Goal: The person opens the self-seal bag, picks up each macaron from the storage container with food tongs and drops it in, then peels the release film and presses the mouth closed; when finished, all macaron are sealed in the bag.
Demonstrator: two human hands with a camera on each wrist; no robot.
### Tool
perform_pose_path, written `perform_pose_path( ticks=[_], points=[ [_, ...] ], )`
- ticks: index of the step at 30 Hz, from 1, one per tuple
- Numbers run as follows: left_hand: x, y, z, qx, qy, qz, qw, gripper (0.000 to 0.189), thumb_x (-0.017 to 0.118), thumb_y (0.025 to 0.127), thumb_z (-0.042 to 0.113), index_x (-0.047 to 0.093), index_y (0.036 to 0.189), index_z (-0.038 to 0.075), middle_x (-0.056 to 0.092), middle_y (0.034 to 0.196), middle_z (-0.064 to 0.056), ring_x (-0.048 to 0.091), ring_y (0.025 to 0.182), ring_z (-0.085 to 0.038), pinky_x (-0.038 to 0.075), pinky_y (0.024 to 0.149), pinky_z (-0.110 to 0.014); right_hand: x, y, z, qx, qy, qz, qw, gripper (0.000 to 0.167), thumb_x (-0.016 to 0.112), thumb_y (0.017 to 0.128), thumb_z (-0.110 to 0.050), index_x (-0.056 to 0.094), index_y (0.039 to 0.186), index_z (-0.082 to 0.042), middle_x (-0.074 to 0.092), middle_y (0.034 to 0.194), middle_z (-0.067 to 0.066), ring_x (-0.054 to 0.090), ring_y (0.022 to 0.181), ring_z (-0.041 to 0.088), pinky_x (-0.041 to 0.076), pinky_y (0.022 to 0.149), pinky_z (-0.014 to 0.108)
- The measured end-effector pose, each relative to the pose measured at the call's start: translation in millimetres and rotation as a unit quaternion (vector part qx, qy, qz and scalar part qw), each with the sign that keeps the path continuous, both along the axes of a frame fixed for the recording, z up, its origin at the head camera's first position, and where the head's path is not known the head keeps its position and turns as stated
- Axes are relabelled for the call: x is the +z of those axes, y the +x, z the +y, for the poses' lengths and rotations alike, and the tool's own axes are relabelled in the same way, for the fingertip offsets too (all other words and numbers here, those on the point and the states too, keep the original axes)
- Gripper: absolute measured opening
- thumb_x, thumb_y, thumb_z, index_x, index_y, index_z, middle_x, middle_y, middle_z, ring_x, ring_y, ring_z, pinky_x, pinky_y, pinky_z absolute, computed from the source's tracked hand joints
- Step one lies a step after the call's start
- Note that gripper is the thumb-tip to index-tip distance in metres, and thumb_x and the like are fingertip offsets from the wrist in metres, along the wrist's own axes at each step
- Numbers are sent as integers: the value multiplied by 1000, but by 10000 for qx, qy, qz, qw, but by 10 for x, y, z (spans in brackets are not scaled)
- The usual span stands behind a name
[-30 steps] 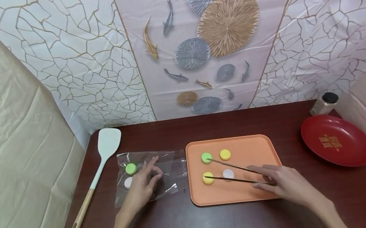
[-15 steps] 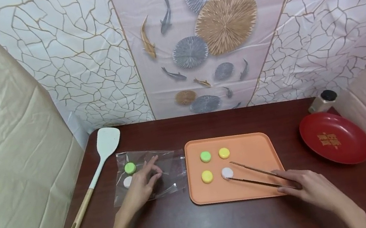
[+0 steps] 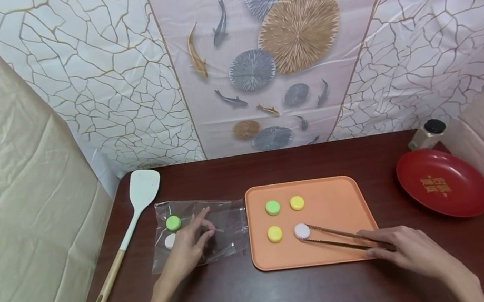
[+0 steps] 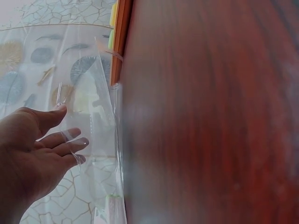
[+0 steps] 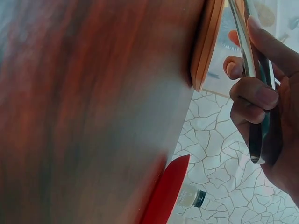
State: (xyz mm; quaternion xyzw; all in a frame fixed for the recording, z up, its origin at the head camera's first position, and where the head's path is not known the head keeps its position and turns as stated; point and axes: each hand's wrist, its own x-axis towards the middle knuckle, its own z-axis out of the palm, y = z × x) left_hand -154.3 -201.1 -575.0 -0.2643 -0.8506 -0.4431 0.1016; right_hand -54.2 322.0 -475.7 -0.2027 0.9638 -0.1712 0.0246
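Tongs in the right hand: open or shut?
Open. In the head view the two arms of the tongs stand apart, tips separated at the white macaron on the orange tray.

Look at this orange tray [image 3: 326, 195], smooth, plastic-looking, with just a soft sheen, and on it the macarons [image 3: 302, 231], smooth too! Above the tray, metal tongs [image 5: 248, 56] gleam along the arms, serrated at the tips. Left of the tray, a clear plastic bag [image 3: 230, 222], creased and throwing glints; farther left, a spatula [image 3: 136, 211], pale matt head, wooden grip. Right of it, a glossy red plate [image 3: 452, 198]. Under it all, a wood-grained tabletop [image 3: 247, 299], shining; behind the tray, wrinkled printed cloth [image 3: 310, 97].
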Motion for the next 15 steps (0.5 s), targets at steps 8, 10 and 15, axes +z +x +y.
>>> perform_pose_path(
  ticks=[8,10,15],
  points=[
    [135,70,16,-54,210,163,9996,57,73,107,14,52,157,-6,76,101,1,69,136,-30,34,133,-50,-22,12,23,65,-139,214,9997,38,88,93,-38,82,129,-26,82,110,-13,65,89,-6,59,70,34],
    [164,80,22,-120,294,225,9992,57,73,107,12,52,156,-8,76,101,0,69,136,-31,34,133,-52,-11,10,21,20,-183,114,9998,39,88,93,-38,82,129,-24,81,110,-13,64,88,-6,59,70,33],
    [22,7,-9,5,101,148,9998,58,74,106,13,53,157,-4,77,103,3,68,137,-28,33,134,-46,48,-26,-31,-94,-306,-317,9990,42,85,96,-41,81,132,-21,79,105,-16,57,83,-4,52,69,27]
  ],
)
